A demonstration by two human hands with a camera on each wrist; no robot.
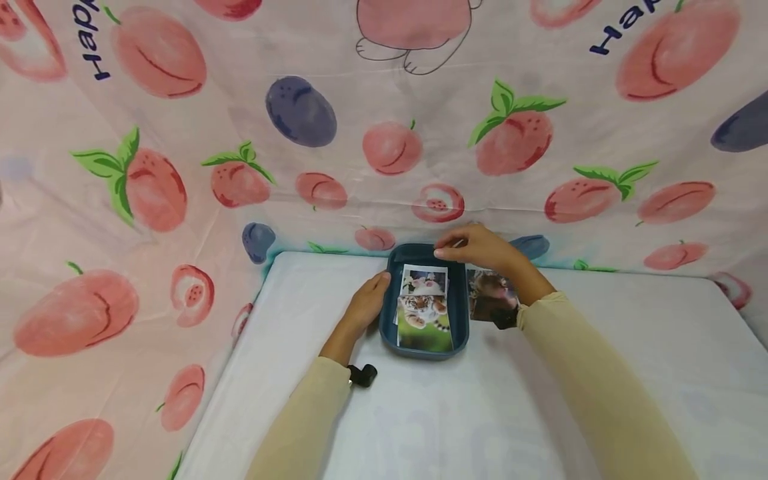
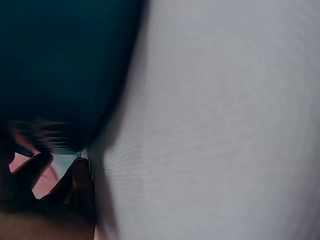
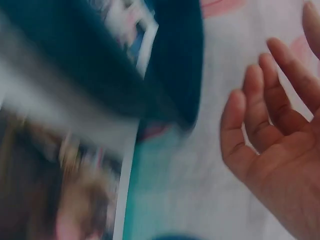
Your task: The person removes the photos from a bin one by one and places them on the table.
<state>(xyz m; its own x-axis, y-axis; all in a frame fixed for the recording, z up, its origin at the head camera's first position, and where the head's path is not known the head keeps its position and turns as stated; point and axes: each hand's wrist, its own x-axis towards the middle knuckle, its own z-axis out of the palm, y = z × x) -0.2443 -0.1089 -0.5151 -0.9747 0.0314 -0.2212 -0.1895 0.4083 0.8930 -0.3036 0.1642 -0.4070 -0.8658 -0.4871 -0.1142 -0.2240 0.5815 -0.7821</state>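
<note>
A dark blue-green tray (image 1: 462, 327) lies on the white surface. My left hand (image 1: 367, 300) holds its left side, the thumb up at the rim; in the left wrist view the fingertips (image 2: 80, 167) meet the dark tray wall. Inside the tray are photo prints: a tiger photo (image 1: 423, 327) overlaps a photo of pale flowers (image 1: 424, 281). Above the tray's far right corner is my right hand (image 1: 480, 248), palm and loosely bent fingers showing with nothing held in the right wrist view. Under that forearm, right of the tray, lies a dark brownish photo (image 1: 489, 293), partly covered.
Behind the white table (image 1: 420, 420) hangs a pink cloth (image 1: 336, 40) printed with fruit, meeting the table's back edge just past the tray. The cloth also runs down the left side. A black wrist camera (image 1: 364, 375) sits by the left sleeve.
</note>
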